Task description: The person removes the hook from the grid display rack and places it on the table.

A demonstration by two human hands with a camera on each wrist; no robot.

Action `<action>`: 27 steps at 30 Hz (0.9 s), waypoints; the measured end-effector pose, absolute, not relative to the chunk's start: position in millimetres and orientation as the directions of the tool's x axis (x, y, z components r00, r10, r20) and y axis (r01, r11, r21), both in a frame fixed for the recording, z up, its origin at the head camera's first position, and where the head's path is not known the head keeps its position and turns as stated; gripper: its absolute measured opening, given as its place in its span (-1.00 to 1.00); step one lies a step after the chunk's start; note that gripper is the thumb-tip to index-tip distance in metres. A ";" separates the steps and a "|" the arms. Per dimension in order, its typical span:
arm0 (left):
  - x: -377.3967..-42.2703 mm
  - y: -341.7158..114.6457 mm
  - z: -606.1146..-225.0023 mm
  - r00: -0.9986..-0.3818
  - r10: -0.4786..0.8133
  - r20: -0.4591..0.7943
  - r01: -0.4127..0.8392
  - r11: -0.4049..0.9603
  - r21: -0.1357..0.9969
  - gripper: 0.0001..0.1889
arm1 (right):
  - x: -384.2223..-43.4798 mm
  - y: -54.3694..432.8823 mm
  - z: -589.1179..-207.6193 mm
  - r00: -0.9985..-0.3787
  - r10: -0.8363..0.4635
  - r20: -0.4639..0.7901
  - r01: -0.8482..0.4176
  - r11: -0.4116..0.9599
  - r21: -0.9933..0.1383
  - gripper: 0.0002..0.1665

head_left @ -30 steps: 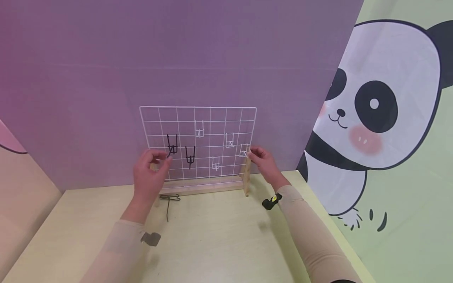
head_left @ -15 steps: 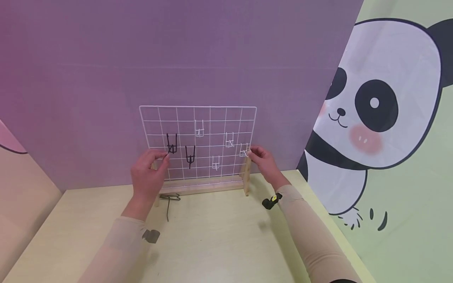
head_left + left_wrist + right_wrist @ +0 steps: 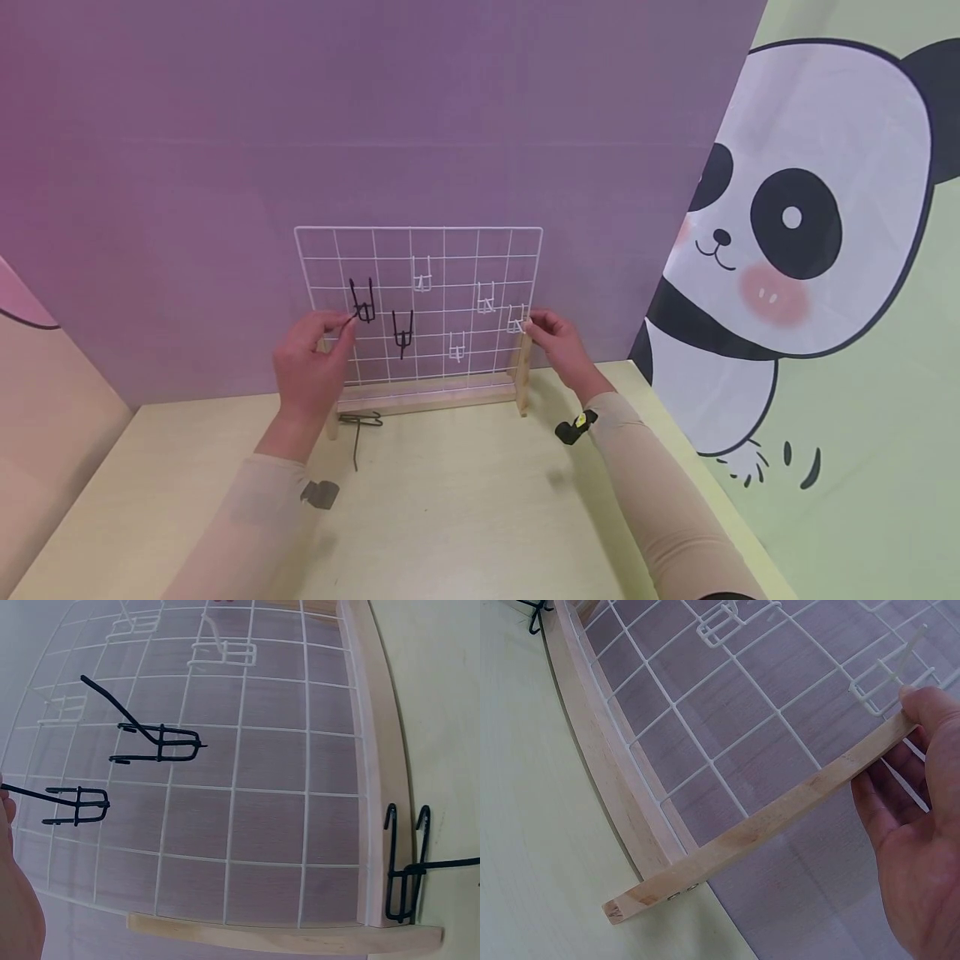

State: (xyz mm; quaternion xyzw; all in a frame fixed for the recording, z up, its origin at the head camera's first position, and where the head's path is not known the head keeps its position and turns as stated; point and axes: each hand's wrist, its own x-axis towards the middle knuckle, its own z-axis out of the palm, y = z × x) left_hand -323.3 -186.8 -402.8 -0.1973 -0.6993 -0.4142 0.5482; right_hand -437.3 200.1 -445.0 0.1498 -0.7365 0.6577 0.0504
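A white wire grid panel [image 3: 420,227] stands upright in a wooden stand [image 3: 435,402]. At its left side, my left hand [image 3: 309,367] pinches the prong of a black wire hook [image 3: 363,312] between thumb and forefinger. That hook [image 3: 79,804] overlaps the grid wires. A second black hook [image 3: 403,335] hangs lower and to the right, its prong jutting out in the left wrist view. My right hand [image 3: 561,343] grips the top of the stand's right wooden post [image 3: 765,817], thumb on one side and fingers behind. Several white hooks [image 3: 487,298] hang across the panel.
Another black hook [image 3: 358,419] lies on the light wooden table [image 3: 450,517], close in front of the stand's left end. A purple wall [image 3: 480,108] rises right behind the grid, and a panda-painted wall [image 3: 862,400] borders the table's right edge.
My left hand closes on the prong, and the black hook shifts slightly up and left, tilting a little. The right hand stays on the post.
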 end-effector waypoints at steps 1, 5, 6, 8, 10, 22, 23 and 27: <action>-323.2 -186.5 -401.6 -0.320 -0.180 0.930 0.731 0.578 0.363 -0.90 | -437.6 200.0 -445.3 -0.950 -0.155 0.272 -0.288 0.088 -0.954 -0.63; -321.8 -186.1 -396.7 -0.317 -0.182 0.931 0.743 0.562 0.363 -0.91 | -437.9 199.3 -446.0 -0.950 -0.156 0.270 -0.286 0.087 -0.954 -0.64; -321.2 -186.0 -395.6 -0.315 -0.182 0.931 0.747 0.558 0.362 -0.91 | -438.0 199.3 -446.0 -0.950 -0.156 0.270 -0.285 0.087 -0.954 -0.64; -319.7 -186.2 -393.9 -0.317 -0.182 0.931 0.751 0.552 0.363 -0.92 | -437.6 199.3 -445.6 -0.951 -0.155 0.269 -0.284 0.088 -0.955 -0.64; -318.3 -186.6 -392.5 -0.315 -0.185 0.931 0.754 0.547 0.364 -0.92 | -437.7 199.6 -445.3 -0.951 -0.156 0.266 -0.282 0.093 -0.955 -0.63; -312.6 -192.4 -391.8 -0.292 -0.193 0.937 0.757 0.552 0.350 -0.88 | -437.9 201.1 -445.6 -0.951 -0.166 0.261 -0.279 0.100 -0.955 -0.60; -312.2 -193.1 -392.2 -0.288 -0.187 0.939 0.758 0.555 0.343 -0.88 | -438.0 201.3 -445.6 -0.951 -0.165 0.261 -0.279 0.102 -0.955 -0.59; -309.6 -195.6 -394.1 -0.284 -0.171 0.943 0.749 0.575 0.330 -0.88 | -437.9 201.5 -446.0 -0.952 -0.163 0.258 -0.275 0.096 -0.956 -0.59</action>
